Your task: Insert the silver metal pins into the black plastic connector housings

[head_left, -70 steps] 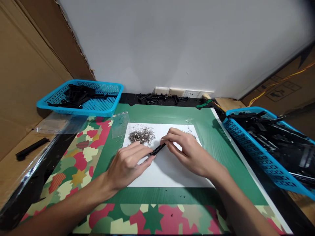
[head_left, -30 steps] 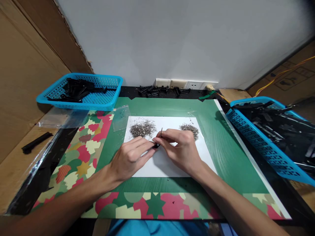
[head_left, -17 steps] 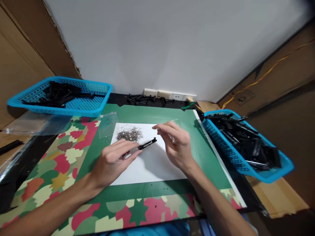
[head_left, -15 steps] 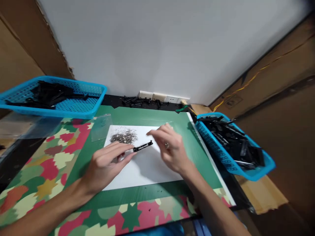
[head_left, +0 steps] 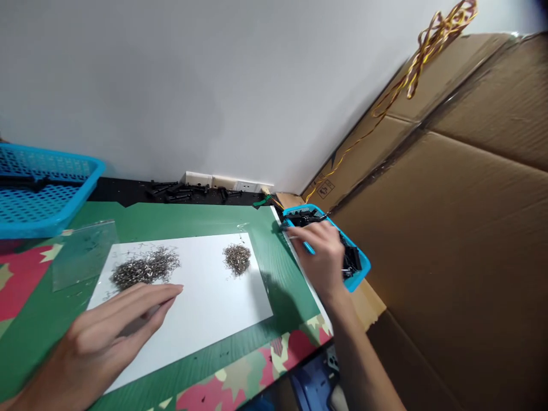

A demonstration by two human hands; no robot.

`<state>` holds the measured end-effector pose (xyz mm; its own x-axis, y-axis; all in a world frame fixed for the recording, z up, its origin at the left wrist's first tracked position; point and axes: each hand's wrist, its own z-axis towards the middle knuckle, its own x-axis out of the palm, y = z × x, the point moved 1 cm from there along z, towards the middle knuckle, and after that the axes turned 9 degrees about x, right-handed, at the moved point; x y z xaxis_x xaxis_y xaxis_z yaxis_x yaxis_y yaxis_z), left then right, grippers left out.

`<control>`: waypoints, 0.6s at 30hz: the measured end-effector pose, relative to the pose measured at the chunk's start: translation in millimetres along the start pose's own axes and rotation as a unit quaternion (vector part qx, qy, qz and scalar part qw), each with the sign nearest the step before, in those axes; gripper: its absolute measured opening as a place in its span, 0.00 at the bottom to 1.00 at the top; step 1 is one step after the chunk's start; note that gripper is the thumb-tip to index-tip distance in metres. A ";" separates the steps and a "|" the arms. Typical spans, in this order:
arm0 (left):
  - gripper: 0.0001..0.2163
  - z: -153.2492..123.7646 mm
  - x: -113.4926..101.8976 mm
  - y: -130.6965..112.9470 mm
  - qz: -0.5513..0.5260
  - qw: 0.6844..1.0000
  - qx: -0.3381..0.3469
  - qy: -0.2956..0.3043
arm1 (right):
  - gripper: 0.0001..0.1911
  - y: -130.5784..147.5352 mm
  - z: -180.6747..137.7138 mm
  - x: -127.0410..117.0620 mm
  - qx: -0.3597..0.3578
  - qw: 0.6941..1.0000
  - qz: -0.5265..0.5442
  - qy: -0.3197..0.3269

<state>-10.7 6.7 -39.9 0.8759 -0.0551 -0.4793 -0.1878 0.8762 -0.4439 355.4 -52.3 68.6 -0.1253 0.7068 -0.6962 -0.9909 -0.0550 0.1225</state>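
Observation:
My left hand [head_left: 115,328] hovers over the left part of a white sheet [head_left: 205,302], its thumb and fingers drawn together and nothing showing at the tips. Just beyond those fingers lies a loose pile of tiny metal pins [head_left: 145,267]. A smaller heap of tiny metal pieces [head_left: 237,258] sits near the sheet's right edge. My right hand [head_left: 321,254] is closed in front of the right blue basket [head_left: 362,274]; the dark end of a slim black part [head_left: 283,226] shows at its fingertips, the rest hidden. Black parts fill that basket.
A blue basket [head_left: 38,214] with black parts stands at the left. A clear plastic bag [head_left: 83,254] lies beside the sheet. Black pieces [head_left: 177,191] lie along the wall below the sockets [head_left: 246,186]. Tall cardboard [head_left: 449,228] borders the right side.
The view has turned right. The black part has left my left hand, and my right hand has moved right to the basket. The small metal heap has come into view.

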 end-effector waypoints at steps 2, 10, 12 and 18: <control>0.13 -6.4 -1.2 4.6 0.018 0.999 0.013 0.038 | 0.11 -54.1 7.9 -24.9 0.142 0.988 -0.048 -0.037; 0.12 -8.8 1.3 8.0 0.029 0.997 0.005 0.067 | 0.25 -150.5 4.2 -66.7 0.371 0.928 -0.039 -0.023; 0.12 -8.7 1.3 9.1 0.023 0.997 -0.003 0.069 | 0.26 -150.2 3.6 -64.6 0.374 0.927 -0.010 -0.003; 0.11 -7.3 0.3 4.8 0.010 0.997 -0.034 0.063 | 0.25 -153.1 12.0 -53.7 0.387 0.920 0.044 0.045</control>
<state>-14.6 7.5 -47.7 0.8097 -0.1020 -0.5780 -0.2379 0.8433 -0.4820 514.4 -73.3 95.7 -0.2419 0.6607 -0.7106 -0.6503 0.4331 0.6241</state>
